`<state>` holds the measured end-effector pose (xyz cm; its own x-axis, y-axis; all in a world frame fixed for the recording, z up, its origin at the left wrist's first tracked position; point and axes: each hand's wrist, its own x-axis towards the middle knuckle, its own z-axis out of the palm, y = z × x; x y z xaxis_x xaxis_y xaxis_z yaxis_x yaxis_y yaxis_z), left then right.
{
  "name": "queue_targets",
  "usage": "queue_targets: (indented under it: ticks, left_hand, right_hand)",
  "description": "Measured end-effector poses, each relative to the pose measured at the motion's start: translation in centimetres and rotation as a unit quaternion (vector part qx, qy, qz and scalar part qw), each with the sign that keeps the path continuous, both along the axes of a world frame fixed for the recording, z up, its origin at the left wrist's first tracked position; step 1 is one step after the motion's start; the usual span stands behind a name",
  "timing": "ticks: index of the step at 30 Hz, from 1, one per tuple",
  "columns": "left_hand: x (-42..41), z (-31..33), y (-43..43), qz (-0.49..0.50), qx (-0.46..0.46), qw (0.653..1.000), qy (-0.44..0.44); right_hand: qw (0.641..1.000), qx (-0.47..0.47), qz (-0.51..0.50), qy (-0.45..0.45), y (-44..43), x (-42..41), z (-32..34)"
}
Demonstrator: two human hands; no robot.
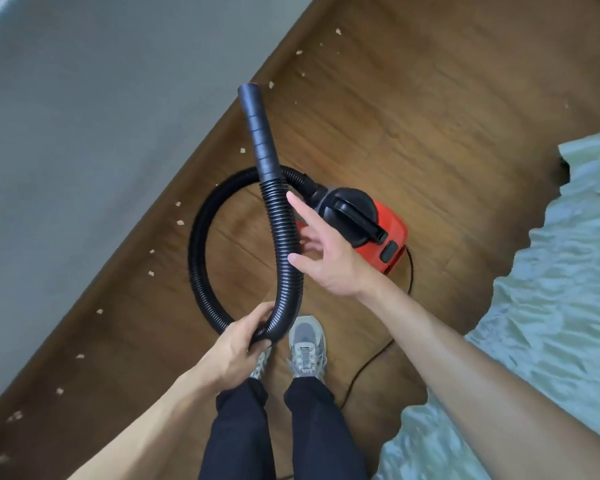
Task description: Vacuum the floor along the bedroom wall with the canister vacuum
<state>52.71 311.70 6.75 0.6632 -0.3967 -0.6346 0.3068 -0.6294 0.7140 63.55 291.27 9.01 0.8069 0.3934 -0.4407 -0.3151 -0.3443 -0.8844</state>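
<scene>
The red and black vacuum [371, 230] sits on the wood floor [430, 116], between the gray wall [101, 133] and the bed cover [551, 289]. Its black hose [281, 216] loops over the floor and comes up to the left hand [243, 344], which grips it at the bend. The right hand [326, 258] is loose with fingers spread, just beside the hose; I cannot tell if it touches. Small scraps [180, 222] lie along the floor's wall edge.
</scene>
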Motion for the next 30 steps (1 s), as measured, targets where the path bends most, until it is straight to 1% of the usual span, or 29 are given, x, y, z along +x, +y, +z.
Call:
queue_targets:
  ticks: [3,7,10,12,15,18,21,24,27,30]
  left_hand:
    - [-1.3,0.5,0.5,0.068,-0.006,0.998,-0.009]
    - [-2.9,1.0,1.1,0.165,-0.009,0.986,0.003]
    - [-4.0,1.9,1.6,0.242,-0.039,0.969,0.036]
    - [-4.8,2.1,2.1,0.294,-0.069,0.952,0.049]
    - [-6.3,2.1,3.2,0.386,-0.114,0.915,0.041]
    - [-8.0,2.2,3.8,0.454,-0.142,0.879,0.036]
    - [-10.2,2.1,4.1,0.525,-0.150,0.837,0.026]
    - [-12.4,2.3,3.8,0.598,-0.153,0.786,0.027]
    - [-14.4,2.9,4.0,0.652,-0.167,0.740,0.016]
    - [-16.0,3.6,4.8,0.678,-0.179,0.713,-0.005]
  right_hand:
    - [0.999,0.001,0.050,-0.004,1.5,1.4,0.5]
    - [0.993,0.008,0.119,-0.018,5.0,2.6,1.2]
    - [0.986,0.011,0.168,-0.013,8.3,3.1,1.2]
    - [0.981,0.014,0.193,0.006,10.8,3.1,1.2]
    - [0.974,0.015,0.219,0.055,14.5,2.7,1.0]
    - [0.961,0.004,0.267,0.075,17.9,1.9,1.0]
    - [0.941,-0.012,0.320,0.110,21.2,0.4,0.6]
    - [0.915,-0.024,0.369,0.162,23.8,-1.2,-0.2]
    - [0.896,-0.048,0.393,0.201,26.5,-3.7,-0.9]
    - [0.880,-0.072,0.410,0.227,28.8,-6.3,-1.7]
